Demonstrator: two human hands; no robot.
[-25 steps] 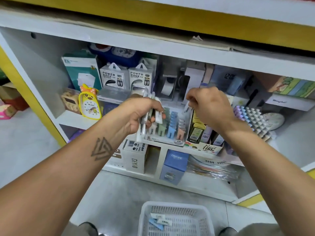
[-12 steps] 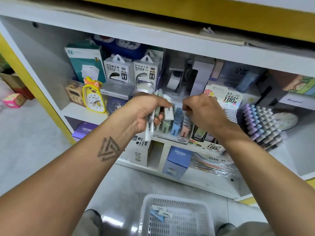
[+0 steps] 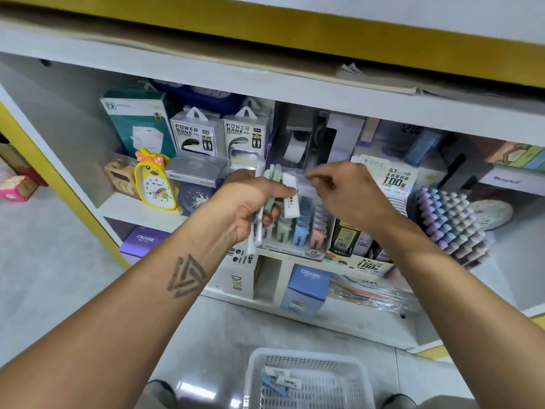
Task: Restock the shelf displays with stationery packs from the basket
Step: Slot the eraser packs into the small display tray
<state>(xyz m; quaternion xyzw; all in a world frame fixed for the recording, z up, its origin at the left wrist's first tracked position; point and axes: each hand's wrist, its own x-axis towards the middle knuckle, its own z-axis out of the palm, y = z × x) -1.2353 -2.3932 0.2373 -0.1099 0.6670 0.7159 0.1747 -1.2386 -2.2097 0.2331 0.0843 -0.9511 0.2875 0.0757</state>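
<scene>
My left hand (image 3: 250, 205) grips a fan of several slim stationery packs (image 3: 275, 190), white and pale green, in front of the middle shelf. Just right of them, my right hand (image 3: 351, 196) hovers with fingers curled toward the white pack's top edge; I cannot tell if it touches. Behind the hands sits a display tray (image 3: 298, 231) of green, blue and peach packs in rows. On the floor below stands the white basket (image 3: 362, 376) with a few white and blue packs (image 3: 280, 379) left inside.
Power bank boxes (image 3: 196, 134), a yellow duck clock (image 3: 154, 184), a lead refill display (image 3: 398, 178) and a pastel pen rack (image 3: 451, 222) crowd the shelf. Blue and purple boxes (image 3: 306, 287) fill the lower shelf. A yellow frame edge (image 3: 56, 184) runs down the left.
My right hand has pulled back from the refill display and moved left toward the packs in my left hand. The view has tilted slightly downward.
</scene>
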